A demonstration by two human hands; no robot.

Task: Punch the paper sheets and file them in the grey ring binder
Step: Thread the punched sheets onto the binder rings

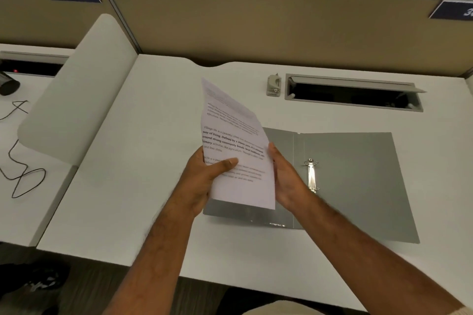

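Note:
I hold a stack of printed paper sheets up above the desk, tilted away from me. My left hand grips their lower left edge with the thumb across the front. My right hand presses flat against their right edge. Beneath them the grey ring binder lies open flat on the desk, its metal rings just right of my right hand. A small grey hole punch stands at the back of the desk, apart from both hands.
The white desk has an open cable tray slot beside the punch. A white side divider stands at the left, with black cables on the neighbouring desk. A tan partition wall closes the back.

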